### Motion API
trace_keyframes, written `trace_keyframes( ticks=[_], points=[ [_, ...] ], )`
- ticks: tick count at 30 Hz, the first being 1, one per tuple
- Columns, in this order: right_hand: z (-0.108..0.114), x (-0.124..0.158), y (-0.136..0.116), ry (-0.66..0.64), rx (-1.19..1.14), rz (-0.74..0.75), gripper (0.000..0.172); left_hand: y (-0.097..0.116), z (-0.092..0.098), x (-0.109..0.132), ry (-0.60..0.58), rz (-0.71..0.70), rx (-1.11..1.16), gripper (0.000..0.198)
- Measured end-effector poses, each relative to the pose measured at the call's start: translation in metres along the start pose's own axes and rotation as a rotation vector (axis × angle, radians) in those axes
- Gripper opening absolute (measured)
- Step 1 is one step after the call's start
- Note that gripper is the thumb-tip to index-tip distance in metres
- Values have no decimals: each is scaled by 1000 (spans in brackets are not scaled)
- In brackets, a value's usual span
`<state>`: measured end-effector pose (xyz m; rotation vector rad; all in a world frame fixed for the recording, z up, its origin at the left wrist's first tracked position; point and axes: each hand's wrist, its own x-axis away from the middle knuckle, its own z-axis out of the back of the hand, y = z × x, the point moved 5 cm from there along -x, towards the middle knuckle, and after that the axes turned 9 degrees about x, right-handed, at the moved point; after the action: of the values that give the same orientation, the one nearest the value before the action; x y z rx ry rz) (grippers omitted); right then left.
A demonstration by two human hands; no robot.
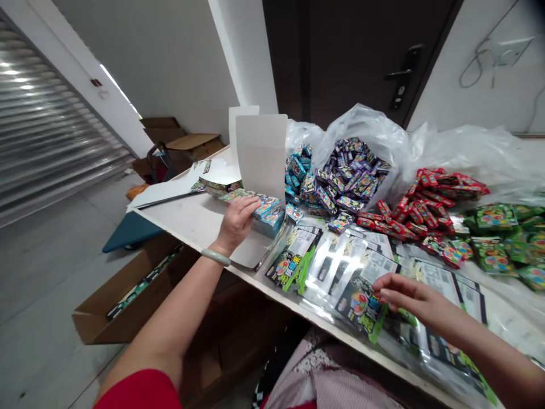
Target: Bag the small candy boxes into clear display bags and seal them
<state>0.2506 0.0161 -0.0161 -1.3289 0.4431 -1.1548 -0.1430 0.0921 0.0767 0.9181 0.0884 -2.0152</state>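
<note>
The left hand (236,224) lies spread on stacked packets (266,211), the right hand (411,298) curls at clear printed sleeves (361,284), its grip unclear, on a white tabletop (183,218) before a dark door (361,57).

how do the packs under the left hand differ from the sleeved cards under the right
The left hand rests on a stack of printed packs, while the right hand is over flat printed cards in clear plastic sleeves. The packs are thick and piled; the cards are larger and overlap. Both carry bright print on the white table.
</note>
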Motion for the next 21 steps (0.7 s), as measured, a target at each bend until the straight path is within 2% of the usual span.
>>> trace_keyframes(
  ticks=[2,4,6,8,10,11,12,13,14,15,16,17,19,21],
  points=[
    [-9,-2,2,-59,42,29,39,-30,-24,4,-70,4,-33,35],
    [-9,-3,8,-74,85,40,38,-48,-40,13,-148,9,-35,40],
    [1,-5,15,-49,124,36,40,-53,-48,20,-223,11,-23,47],
    [15,-11,20,2,181,40,40,-46,-51,22,-249,14,-4,53],
    [32,-21,19,120,320,59,36,-23,-55,18,-189,31,10,56],
    [39,-27,15,199,442,75,32,-6,-59,15,-122,47,15,56],
    [45,-34,10,289,588,86,29,16,-67,13,-83,61,43,56],
    [48,-41,3,355,750,100,29,42,-79,13,-101,63,118,55],
    [46,-48,-2,369,903,120,32,72,-96,14,-189,48,216,52],
    [43,-54,-6,372,964,123,41,102,-117,18,-341,28,292,51],
    [40,-58,-8,376,1008,116,52,131,-137,25,-506,8,328,55],
    [35,-59,-10,377,1035,104,61,154,-154,31,-616,15,333,63],
    [27,-58,-8,390,1067,67,68,182,-179,41,-728,81,313,71],
    [22,-54,-4,399,1088,38,66,190,-192,48,-767,139,291,73]
  ],
)
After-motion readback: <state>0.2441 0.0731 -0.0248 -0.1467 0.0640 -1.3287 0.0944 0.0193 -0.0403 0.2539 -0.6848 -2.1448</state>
